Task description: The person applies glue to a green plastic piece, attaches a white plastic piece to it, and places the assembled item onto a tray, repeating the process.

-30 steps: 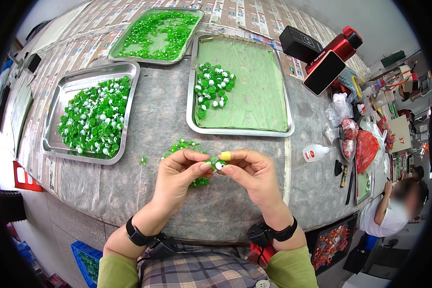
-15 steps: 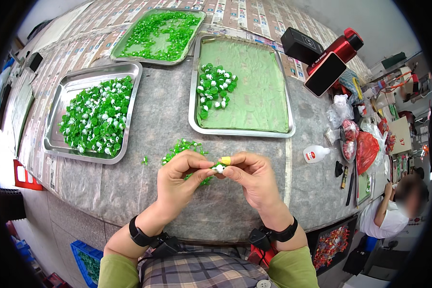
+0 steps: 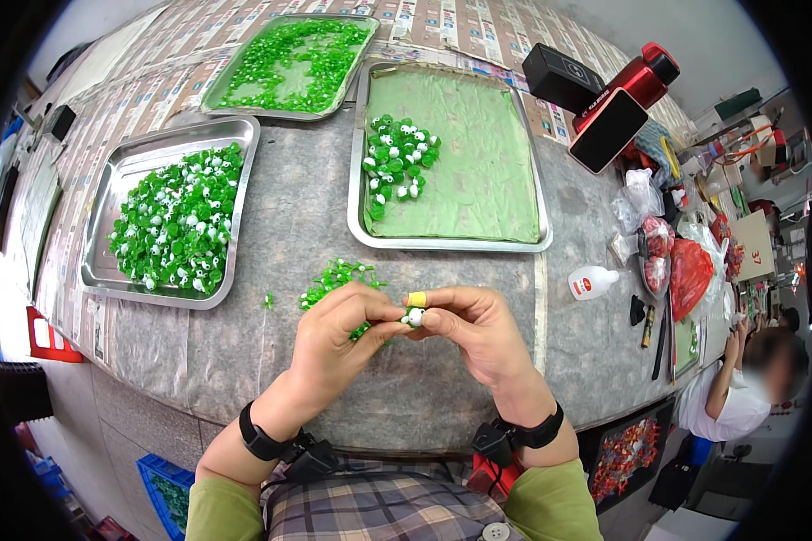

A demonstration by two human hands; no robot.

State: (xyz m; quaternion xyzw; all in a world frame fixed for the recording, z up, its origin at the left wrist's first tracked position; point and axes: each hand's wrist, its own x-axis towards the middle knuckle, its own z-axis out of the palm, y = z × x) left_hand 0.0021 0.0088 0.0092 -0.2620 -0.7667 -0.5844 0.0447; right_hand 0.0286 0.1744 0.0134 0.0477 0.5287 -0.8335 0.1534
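Between my fingertips is a small green figure with white ball eyes (image 3: 415,316). My left hand (image 3: 343,338) pinches it from the left, and my right hand (image 3: 480,332) pinches it from the right. Yellow tape wraps my right index finger. Just behind my left hand lies a pile of small green pieces (image 3: 336,278), partly hidden by that hand. Similar green-and-white figures (image 3: 397,162) sit at the left side of a green-lined metal tray (image 3: 539,216). A deeper metal tray (image 3: 244,180) on the left holds a heap of green-and-white pieces (image 3: 173,221).
At the far left, another tray (image 3: 209,101) carries loose green pieces. On the right stand a white squeeze bottle (image 3: 592,282), a phone (image 3: 608,132), a red flask (image 3: 636,83), a black box (image 3: 561,77) and plastic bags (image 3: 690,279). A co-worker (image 3: 722,401) sits at far right.
Both hands keep pinching the small figure, which is turned so its white eyes show more. My left fingers have shifted slightly. The whole view has shifted a little.
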